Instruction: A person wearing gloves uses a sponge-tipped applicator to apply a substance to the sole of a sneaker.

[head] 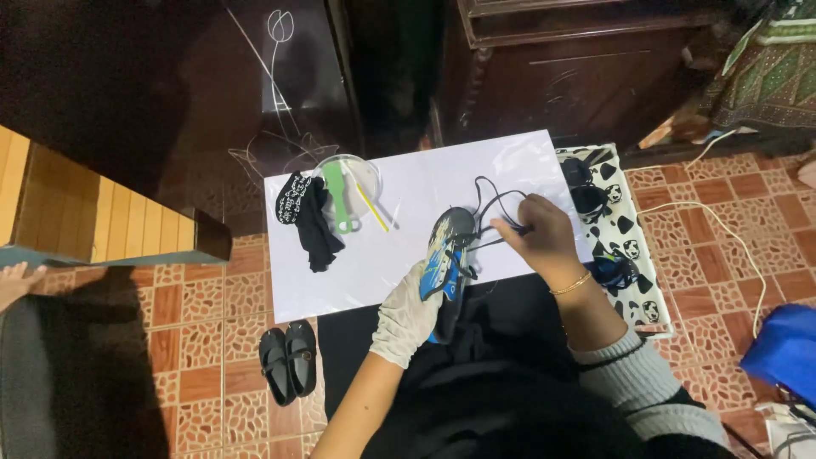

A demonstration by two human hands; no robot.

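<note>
Just below the middle of the frame, your gloved left hand [406, 319] grips a blue, black and yellow shoe [446, 268] from underneath, over the lower edge of the white sheet [408, 191]. Your bare right hand [535, 234] pinches its black lace [493, 200], which loops up across the sheet. In the upper left of the sheet, a clear round dish [350, 183] holds a green brush [340, 197] and a yellow stick [371, 206]. The shoe's long axis runs nearly top to bottom, toe up.
</note>
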